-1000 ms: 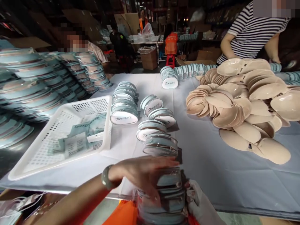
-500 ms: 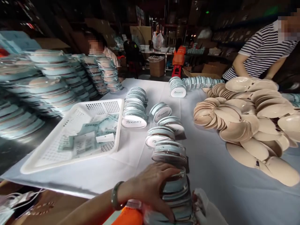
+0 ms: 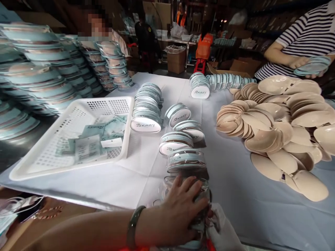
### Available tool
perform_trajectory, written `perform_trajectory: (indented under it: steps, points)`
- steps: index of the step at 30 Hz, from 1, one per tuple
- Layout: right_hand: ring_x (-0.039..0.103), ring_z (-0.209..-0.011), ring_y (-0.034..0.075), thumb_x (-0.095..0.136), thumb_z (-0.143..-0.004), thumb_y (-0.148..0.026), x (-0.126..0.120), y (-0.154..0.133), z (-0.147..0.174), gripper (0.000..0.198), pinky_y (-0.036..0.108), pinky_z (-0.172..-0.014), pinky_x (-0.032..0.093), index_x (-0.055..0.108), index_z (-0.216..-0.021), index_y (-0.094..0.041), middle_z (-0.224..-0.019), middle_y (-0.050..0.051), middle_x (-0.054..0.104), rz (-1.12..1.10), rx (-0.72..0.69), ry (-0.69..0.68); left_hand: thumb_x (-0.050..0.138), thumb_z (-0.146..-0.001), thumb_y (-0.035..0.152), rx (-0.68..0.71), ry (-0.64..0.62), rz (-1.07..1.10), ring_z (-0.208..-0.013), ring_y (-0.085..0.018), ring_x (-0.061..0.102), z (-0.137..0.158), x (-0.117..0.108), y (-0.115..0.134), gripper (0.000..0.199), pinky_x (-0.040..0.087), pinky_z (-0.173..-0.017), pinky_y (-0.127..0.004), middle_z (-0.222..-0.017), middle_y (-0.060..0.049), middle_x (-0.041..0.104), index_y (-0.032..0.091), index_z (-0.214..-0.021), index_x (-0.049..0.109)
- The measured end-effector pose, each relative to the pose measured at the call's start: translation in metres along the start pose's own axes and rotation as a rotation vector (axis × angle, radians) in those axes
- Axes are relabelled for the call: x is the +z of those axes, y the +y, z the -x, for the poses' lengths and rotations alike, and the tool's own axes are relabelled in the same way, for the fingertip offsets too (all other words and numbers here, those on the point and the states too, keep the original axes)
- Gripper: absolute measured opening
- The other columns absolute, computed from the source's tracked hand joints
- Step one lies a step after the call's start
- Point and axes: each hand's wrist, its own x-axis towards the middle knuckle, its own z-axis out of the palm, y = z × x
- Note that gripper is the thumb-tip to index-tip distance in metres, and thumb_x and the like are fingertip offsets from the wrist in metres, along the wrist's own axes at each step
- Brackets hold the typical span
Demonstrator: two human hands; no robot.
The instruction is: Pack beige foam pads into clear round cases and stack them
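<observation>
My left hand [image 3: 180, 205], a dark bangle on its wrist, lies over a row of clear oval cases [image 3: 167, 183] with pale blue rims at the front of the table. Its fingers are spread across their tops. Only a sliver of my right hand [image 3: 210, 213] shows at the row's right side, by a whitish, blurred piece of cloth or sleeve [image 3: 222, 230]; its fingers are mostly hidden. Just beyond my left hand stands another case [image 3: 186, 161], and past it are several more with white, printed faces, such as a case [image 3: 176, 143].
At left sits a white perforated basket [image 3: 70, 167] holding printed packets [image 3: 87, 148]. A standing row of cases [image 3: 146, 124] is beside it. Beige cups [image 3: 277, 139] are heaped at right. Tall stacks of cases [image 3: 39, 80] line the far left. A person in stripes [image 3: 295, 42] holds blue-rimmed cases.
My left hand has shifted from gripping the row's side to lying spread across its top. The person in stripes now holds blue-rimmed cases in view. The camera view has moved slightly.
</observation>
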Motion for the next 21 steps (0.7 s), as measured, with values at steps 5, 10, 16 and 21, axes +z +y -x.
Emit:
perform_trajectory:
  steps: [5, 10, 16, 21]
  points:
    - [0.042, -0.059, 0.011, 0.048, -0.092, -0.078, 0.008, -0.019, 0.016, 0.057, 0.026, -0.06, 0.039, 0.042, -0.078, -0.022, -0.069, -0.001, 0.05, -0.304, 0.069, 0.142, 0.074, -0.083, 0.056, -0.036, -0.036, -0.087, -0.126, -0.039, 0.053, 0.002, -0.001, 0.005, 0.061, 0.051, -0.099, -0.057, -0.151, -0.015, 0.048, 0.027, -0.133, 0.054]
    - [0.037, -0.062, 0.011, 0.053, -0.091, -0.074, -0.013, -0.03, 0.018, 0.058, 0.027, -0.062, 0.035, 0.037, -0.074, -0.021, -0.066, -0.002, 0.043, -0.244, 0.01, 0.093, 0.073, -0.085, 0.053, 0.034, -0.025, -0.111, -0.123, -0.039, 0.055, -0.001, 0.001, 0.001, 0.053, 0.051, -0.099, -0.057, -0.146, -0.016, 0.053, 0.023, -0.128, 0.061]
    - [0.046, -0.067, 0.014, 0.05, -0.091, -0.077, -0.021, -0.014, 0.025, 0.056, 0.028, -0.065, 0.043, 0.043, -0.083, -0.021, -0.068, 0.0, 0.048, -0.326, 0.042, -0.012, 0.068, -0.091, 0.047, 0.334, 0.016, 0.076, -0.156, -0.039, 0.025, -0.004, 0.002, -0.008, 0.044, 0.025, -0.124, -0.063, -0.169, 0.002, 0.033, 0.043, -0.134, 0.064]
    - [0.046, -0.068, 0.014, 0.056, -0.088, -0.077, -0.008, -0.016, 0.031, 0.057, 0.03, -0.067, 0.045, 0.04, -0.082, -0.022, -0.074, 0.0, 0.045, -0.469, 0.055, 0.011, 0.056, -0.1, 0.04, 0.364, -0.025, 0.175, -0.15, -0.029, 0.04, 0.016, -0.017, -0.006, 0.039, 0.024, -0.129, -0.05, -0.155, 0.005, 0.056, 0.038, -0.139, 0.061]
